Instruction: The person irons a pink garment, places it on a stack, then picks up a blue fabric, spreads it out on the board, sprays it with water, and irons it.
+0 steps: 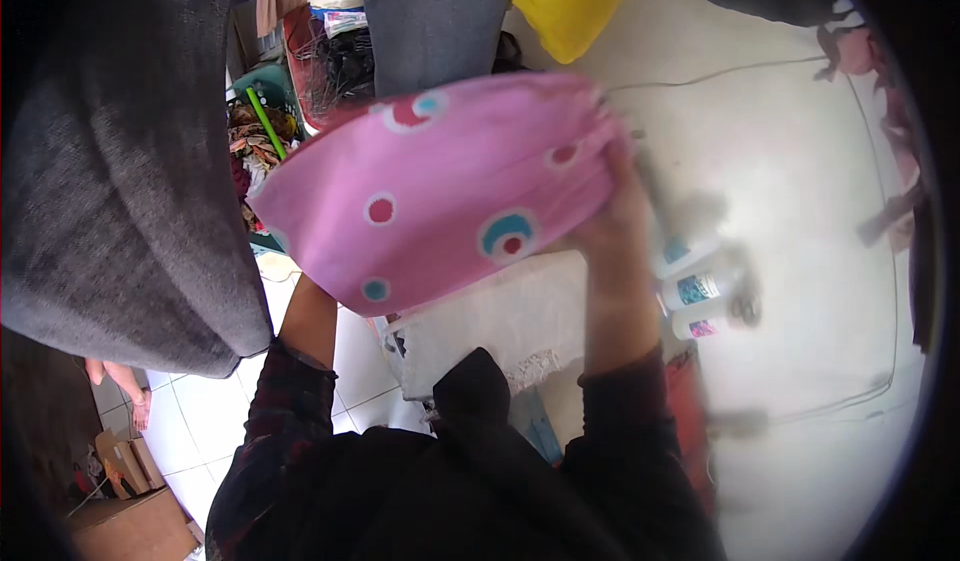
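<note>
Close in, reaching up from the bottom of the frame out of dark sleeves [625, 421]. Rising nearly upright right of centre with the right forearm [622, 311], tipping inward at the wrist, and gripping the gathered right end of a pink cloth [430, 186] with the right hand [608, 206], smeared by blur. Slanting slightly inward on the left with the left forearm [308, 323], then vanishing behind the cloth; cannot tell whether open or closed with the left hand, fully hidden there. Holding that spotted cloth across the middle of the frame, over a worn white surface [490, 326]. Filling the upper left, hanging grey fabric [120, 161]. Over at right, blurry bottles [697, 289]. Up top, right of centre, a yellow cloth [575, 6]. Farther off, lower left, another person's bare limb [122, 381] above a cardboard box [140, 531].
</note>
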### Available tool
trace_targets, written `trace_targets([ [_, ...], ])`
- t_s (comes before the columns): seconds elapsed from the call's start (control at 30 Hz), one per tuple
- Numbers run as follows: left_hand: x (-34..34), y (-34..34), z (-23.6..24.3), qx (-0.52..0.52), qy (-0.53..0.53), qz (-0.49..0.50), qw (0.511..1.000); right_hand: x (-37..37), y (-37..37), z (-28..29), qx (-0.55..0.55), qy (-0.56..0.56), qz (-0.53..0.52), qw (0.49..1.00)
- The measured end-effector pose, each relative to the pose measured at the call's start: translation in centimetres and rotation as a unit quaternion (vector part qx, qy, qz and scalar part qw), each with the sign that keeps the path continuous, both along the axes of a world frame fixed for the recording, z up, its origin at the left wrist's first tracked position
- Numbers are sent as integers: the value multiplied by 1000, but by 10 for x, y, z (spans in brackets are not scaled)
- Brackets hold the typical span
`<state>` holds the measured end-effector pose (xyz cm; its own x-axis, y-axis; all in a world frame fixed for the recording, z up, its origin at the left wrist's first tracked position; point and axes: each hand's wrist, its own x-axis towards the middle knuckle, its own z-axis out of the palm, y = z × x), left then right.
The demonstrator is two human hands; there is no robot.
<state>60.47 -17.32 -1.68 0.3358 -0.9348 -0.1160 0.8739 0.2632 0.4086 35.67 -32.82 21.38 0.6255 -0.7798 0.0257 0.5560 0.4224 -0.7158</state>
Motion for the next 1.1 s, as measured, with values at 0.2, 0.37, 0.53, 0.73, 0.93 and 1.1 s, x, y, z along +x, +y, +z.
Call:
trace_targets([
  [0.2, -7, -5, 2, 91, 58, 51, 993, -47, -140, -232, 74, 224, -9, 972],
  [0.37, 12, -6, -31, 217, -102, 71, 968, 2, -134, -192, 10, 137, 54, 989],
  [0.53, 23, -37, -16, 206, -37, 98, 973, -14, -156, -179, -52, 283, -25, 957],
  [0.73, 6, -34, -25, 356, -678, 379, 520, -22, -145, -194, -374, 649, -183, 637],
  [0.93, -63, -34, 7, 413, -847, -5, 335, -1, -106, -213, -579, 678, -133, 432],
  [1.1, -61, -32, 7, 397, -862, -10, 316, -18, -107, -202, -510, 723, -86, 458],
])
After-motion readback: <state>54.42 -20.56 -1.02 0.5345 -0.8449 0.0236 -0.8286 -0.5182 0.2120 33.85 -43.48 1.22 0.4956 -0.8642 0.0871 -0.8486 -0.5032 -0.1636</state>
